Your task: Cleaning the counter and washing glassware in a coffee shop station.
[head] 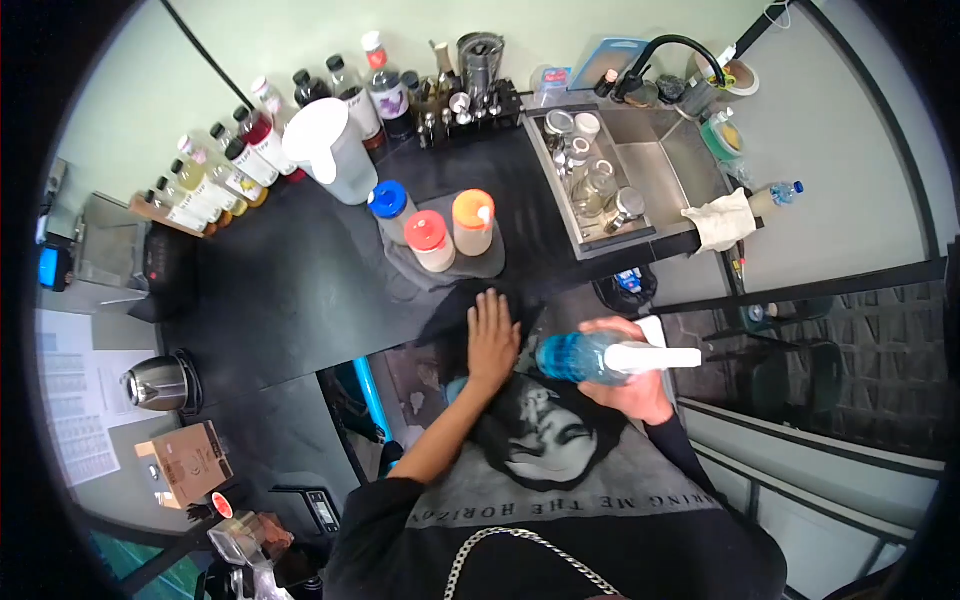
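Note:
My right hand is wrapped around a clear spray bottle with blue liquid and a white trigger head, held in front of my body. My left hand lies flat, fingers stretched forward, over a black cloth at the counter's front edge; whether it presses on the cloth is hard to tell. Just beyond it, three plastic containers stand on a folded grey cloth: one with a blue lid, one with a red lid and one with an orange lid.
A white-lidded pitcher and several syrup bottles line the wall. To the right, a steel sink holds jars on its drainer, with a beige cloth over its edge. An electric kettle and cardboard box stand left.

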Action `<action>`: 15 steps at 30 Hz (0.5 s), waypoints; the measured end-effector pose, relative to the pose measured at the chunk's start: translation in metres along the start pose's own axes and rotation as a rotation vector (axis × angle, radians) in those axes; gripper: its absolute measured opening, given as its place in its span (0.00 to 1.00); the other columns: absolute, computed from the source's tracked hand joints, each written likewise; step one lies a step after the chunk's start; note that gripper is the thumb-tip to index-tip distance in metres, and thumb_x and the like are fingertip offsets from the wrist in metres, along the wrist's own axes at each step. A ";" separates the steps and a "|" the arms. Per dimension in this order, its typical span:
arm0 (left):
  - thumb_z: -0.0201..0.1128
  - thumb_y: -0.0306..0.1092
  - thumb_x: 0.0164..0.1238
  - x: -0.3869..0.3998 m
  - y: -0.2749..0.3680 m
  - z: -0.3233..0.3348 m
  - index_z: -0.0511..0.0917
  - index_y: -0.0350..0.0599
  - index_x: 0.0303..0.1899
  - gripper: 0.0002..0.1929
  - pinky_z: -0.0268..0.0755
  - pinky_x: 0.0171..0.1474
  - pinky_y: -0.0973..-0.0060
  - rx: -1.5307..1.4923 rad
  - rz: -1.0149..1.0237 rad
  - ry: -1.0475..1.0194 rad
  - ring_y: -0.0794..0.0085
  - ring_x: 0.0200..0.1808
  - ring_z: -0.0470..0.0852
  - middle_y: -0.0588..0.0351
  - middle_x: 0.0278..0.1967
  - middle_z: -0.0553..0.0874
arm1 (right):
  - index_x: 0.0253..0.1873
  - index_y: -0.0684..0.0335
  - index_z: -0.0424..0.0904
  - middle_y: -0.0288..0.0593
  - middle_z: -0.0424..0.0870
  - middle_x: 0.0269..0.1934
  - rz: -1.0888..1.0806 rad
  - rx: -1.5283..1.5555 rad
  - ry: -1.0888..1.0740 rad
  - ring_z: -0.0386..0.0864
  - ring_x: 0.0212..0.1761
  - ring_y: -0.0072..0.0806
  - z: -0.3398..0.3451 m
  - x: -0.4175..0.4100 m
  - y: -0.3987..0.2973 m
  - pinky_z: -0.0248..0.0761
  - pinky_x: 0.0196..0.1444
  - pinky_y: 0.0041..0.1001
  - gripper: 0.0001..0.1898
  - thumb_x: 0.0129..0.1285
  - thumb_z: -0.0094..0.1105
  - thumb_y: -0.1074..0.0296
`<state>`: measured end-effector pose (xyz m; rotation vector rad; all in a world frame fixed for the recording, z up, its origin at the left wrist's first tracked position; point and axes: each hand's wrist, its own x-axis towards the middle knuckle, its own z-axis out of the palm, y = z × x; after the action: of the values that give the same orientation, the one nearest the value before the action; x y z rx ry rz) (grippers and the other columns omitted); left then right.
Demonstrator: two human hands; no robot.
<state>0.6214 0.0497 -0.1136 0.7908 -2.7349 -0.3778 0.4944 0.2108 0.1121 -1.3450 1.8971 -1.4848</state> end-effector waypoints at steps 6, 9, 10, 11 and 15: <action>0.51 0.48 0.80 0.140 0.054 0.056 0.63 0.36 0.76 0.32 0.49 0.80 0.49 0.086 0.118 0.053 0.47 0.80 0.58 0.40 0.79 0.62 | 0.64 0.67 0.73 0.49 0.81 0.60 0.115 -0.123 0.115 0.80 0.62 0.37 -0.102 -0.063 0.025 0.72 0.65 0.36 0.38 0.46 0.80 0.69; 0.45 0.50 0.82 0.217 0.028 0.082 0.61 0.39 0.78 0.32 0.47 0.80 0.48 0.195 -0.101 0.151 0.47 0.81 0.56 0.42 0.80 0.60 | 0.65 0.66 0.71 0.44 0.76 0.59 0.225 0.048 0.164 0.75 0.61 0.33 -0.135 -0.085 0.033 0.67 0.66 0.36 0.37 0.53 0.78 0.60; 0.45 0.50 0.82 0.241 0.022 0.084 0.61 0.39 0.78 0.32 0.47 0.80 0.48 0.148 -0.035 0.110 0.47 0.81 0.56 0.42 0.80 0.60 | 0.66 0.66 0.70 0.44 0.76 0.60 0.254 0.062 0.205 0.75 0.62 0.34 -0.144 -0.092 0.038 0.68 0.66 0.36 0.37 0.53 0.78 0.60; 0.44 0.50 0.82 0.261 0.013 0.082 0.61 0.39 0.78 0.32 0.47 0.80 0.48 0.102 0.023 0.065 0.46 0.81 0.56 0.42 0.80 0.60 | 0.67 0.66 0.69 0.44 0.76 0.60 0.285 0.079 0.238 0.74 0.62 0.34 -0.152 -0.098 0.043 0.68 0.66 0.36 0.38 0.54 0.78 0.60; 0.43 0.51 0.82 0.309 -0.010 0.068 0.57 0.36 0.79 0.35 0.45 0.80 0.46 0.181 -0.513 0.197 0.42 0.82 0.52 0.36 0.80 0.56 | 0.69 0.65 0.67 0.47 0.76 0.61 0.303 0.004 0.295 0.74 0.64 0.36 -0.171 -0.110 0.070 0.69 0.68 0.37 0.41 0.53 0.80 0.59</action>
<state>0.3521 -0.1167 -0.1231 1.4974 -2.3778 -0.1375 0.3845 0.3935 0.0852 -0.8214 2.1589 -1.5920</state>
